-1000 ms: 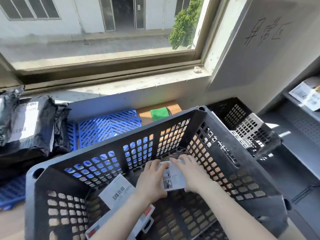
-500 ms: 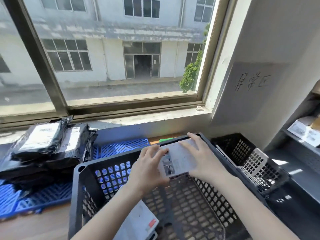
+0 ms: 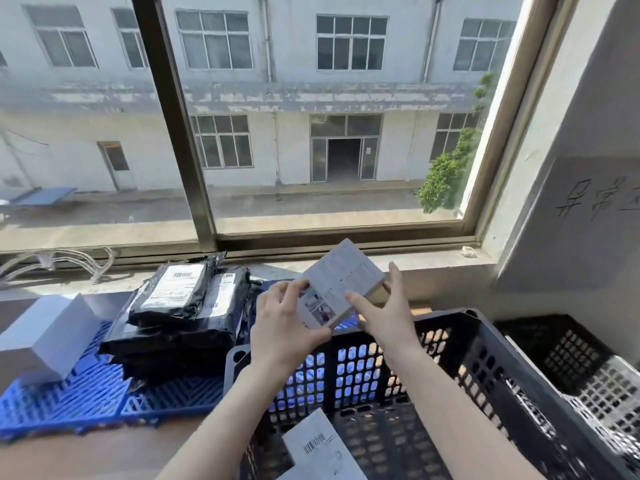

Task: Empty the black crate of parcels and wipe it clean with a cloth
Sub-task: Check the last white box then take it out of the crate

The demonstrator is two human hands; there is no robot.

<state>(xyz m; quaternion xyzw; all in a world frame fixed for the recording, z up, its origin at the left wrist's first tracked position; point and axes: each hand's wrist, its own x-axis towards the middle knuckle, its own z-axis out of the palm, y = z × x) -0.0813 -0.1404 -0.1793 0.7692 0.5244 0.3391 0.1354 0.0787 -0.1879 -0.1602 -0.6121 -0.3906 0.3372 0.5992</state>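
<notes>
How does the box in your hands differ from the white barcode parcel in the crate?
The box is held above the far rim of the black crate by the left hand and right hand; the barcode parcel lies inside it. The box shows small pictures; the barcode parcel shows a barcode. Both are white.

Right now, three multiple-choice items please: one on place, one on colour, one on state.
1. Where is the small white box? A) on the floor B) held in both hands above the black crate C) on the windowsill
2. The mat under the stacked black parcels is: A) blue B) green C) red
3. The black crate: A) is empty B) is overturned C) holds a barcoded parcel
Answers: 1 B, left hand and right hand grip it; 2 A, blue grid shows; 3 C, its white label shows inside.
</notes>
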